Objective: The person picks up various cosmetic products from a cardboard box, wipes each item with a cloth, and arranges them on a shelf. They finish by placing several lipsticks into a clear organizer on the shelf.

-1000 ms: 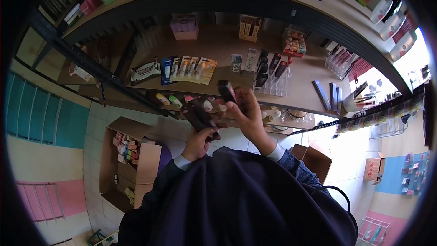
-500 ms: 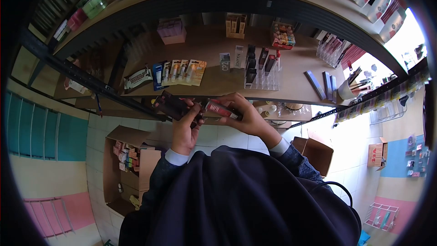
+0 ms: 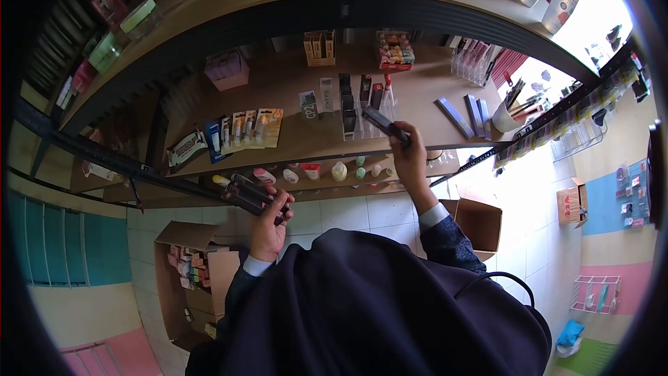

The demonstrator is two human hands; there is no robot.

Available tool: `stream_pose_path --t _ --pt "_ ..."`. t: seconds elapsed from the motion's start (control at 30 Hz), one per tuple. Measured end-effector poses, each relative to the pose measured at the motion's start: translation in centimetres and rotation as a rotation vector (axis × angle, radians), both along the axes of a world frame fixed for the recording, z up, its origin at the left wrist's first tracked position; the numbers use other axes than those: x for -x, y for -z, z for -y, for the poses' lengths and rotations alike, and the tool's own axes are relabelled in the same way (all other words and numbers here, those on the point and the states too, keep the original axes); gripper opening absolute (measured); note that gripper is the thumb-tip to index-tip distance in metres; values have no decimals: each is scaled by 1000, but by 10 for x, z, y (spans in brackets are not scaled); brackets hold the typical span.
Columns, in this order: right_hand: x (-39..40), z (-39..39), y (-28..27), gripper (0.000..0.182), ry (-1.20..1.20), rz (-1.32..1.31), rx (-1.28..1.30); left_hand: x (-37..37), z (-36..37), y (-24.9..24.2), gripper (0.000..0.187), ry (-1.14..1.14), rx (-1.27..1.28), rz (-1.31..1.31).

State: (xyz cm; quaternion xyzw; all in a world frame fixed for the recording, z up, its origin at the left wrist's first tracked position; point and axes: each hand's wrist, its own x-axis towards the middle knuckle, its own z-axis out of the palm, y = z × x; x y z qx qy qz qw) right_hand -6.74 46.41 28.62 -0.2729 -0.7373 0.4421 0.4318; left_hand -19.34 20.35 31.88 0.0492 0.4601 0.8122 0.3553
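Observation:
My left hand [image 3: 268, 226] is closed around several small dark boxes [image 3: 249, 195], below the front edge of the middle shelf. Farther right, my right hand [image 3: 412, 160] grips one slim dark box [image 3: 381, 122] by its lower end. That box reaches over the shelf, at the front right of a clear acrylic organizer [image 3: 372, 129]. Black and red boxes and a red-tipped tube [image 3: 388, 83] stand upright in the organizer. Two small label cards [image 3: 307, 105] stand to its left.
Carded tubes [image 3: 243, 131] lie on the shelf at left. Flat blue-grey boxes [image 3: 454, 118] and a white cup of brushes [image 3: 504, 118] are at right. The upper shelf [image 3: 278, 0] overhangs. Open cartons [image 3: 167, 271] stand on the floor.
My hands have moved apart. The right has gone right and up to the organizer with a dark box; the left has moved down with its boxes. The view has shifted.

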Motion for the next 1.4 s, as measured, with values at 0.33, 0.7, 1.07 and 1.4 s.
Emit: stream_pose_path --t 0.33,0.7,1.07,1.4 --pt "11 -28 -13 31 -16 389 -672 0 21 11 20 -38 52 -1" --pt "30 -22 -35 21 -260 623 -830 -2 37 14 19 -94 26 18" --pt "32 -14 -29 17 -259 548 -764 -2 45 19 20 -110 18 20" --pt "57 -49 -41 34 -115 551 -611 -4 42 16 20 -104 48 27"
